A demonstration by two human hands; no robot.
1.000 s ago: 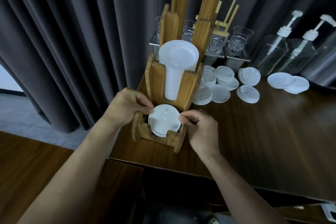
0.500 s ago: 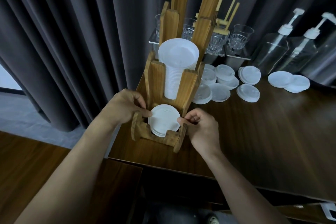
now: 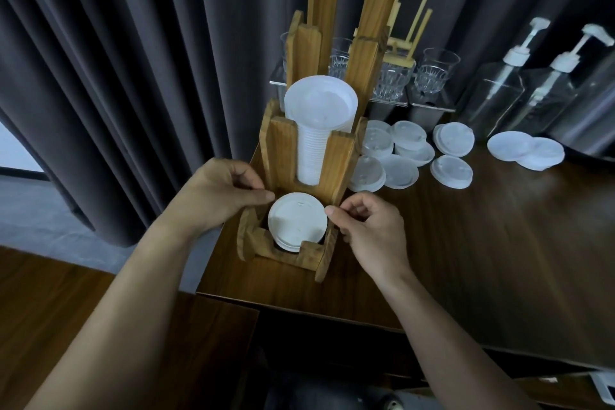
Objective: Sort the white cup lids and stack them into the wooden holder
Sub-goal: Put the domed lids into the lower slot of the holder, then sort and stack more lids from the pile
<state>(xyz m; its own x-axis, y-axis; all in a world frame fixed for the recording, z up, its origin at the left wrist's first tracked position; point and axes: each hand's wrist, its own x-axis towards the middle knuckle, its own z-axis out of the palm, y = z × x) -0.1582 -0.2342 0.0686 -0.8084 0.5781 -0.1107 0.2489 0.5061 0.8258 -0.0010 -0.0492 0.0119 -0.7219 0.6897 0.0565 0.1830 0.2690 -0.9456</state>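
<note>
Dark grey curtains point(image 3: 133, 60) hung in heavy folds across the whole back of the room, reaching down to a grey carpet point(image 3: 36, 210) at the left. A dark wooden counter point(image 3: 499, 260) stood in front of them, with a brown wood-grain surface point(image 3: 50, 303) lower down beside its near corner. The light was dim, apart from a pale bright patch point(image 3: 13, 150) at the far left edge.

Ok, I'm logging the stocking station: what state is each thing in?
top lid, on the front-slot stack, held at both edges
left hand, gripping its left edge
right hand, gripping its right edge
wooden holder, upright, front slot part-filled
cup stack, standing in the middle slot
loose lids, scattered on the table
</note>
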